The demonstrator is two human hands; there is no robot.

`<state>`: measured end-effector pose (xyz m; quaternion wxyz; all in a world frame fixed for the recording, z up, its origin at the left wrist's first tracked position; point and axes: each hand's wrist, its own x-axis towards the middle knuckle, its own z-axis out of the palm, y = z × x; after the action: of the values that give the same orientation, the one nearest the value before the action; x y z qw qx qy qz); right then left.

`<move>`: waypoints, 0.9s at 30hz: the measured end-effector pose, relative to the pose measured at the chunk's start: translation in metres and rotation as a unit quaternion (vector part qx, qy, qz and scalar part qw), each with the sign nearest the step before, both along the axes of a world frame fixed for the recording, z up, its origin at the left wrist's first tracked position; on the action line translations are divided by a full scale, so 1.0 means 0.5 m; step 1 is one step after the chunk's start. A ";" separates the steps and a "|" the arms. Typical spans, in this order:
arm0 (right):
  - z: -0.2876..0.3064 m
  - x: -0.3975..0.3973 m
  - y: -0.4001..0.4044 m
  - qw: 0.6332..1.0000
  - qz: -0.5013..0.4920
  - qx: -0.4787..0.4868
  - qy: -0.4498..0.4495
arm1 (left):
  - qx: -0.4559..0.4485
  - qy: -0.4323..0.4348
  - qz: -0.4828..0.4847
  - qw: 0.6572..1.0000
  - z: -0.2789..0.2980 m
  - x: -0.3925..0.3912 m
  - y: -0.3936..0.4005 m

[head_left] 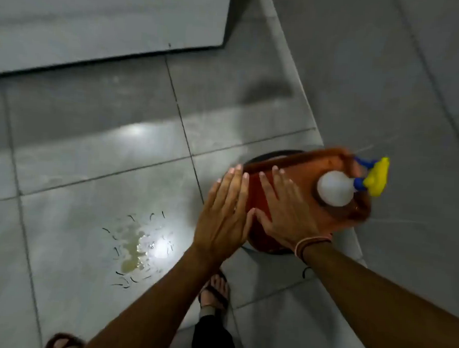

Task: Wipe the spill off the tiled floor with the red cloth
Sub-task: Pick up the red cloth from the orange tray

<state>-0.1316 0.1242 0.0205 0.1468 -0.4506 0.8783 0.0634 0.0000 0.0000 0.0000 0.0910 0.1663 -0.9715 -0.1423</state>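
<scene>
From my feed the red cloth (302, 175) is smeared by motion, its far edge at one o'clock too soft to trace, and my right hand (287, 214) hides its near part. The dark round thing (274, 153) under it shows only slivers, so I cannot tell what it is. At seven o'clock the bottom edge cuts off a sandalled foot (62, 342).

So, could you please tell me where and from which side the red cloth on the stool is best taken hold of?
Grip the red cloth at its bare near-left edge, coming from the left, where both hands hover open. The spray bottle seems to rest on its right part, so lifting there would probably tip it; better move the bottle first.
</scene>
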 end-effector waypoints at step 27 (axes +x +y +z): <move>-0.175 0.223 -0.284 0.944 -0.135 -0.256 -0.161 | -0.065 -0.119 0.208 0.969 -0.253 0.548 -0.318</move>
<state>-0.0201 -0.0179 -0.0670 0.1735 -0.3542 0.8822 -0.2573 0.2741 -0.1592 -0.1263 0.0129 0.3741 -0.9266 -0.0356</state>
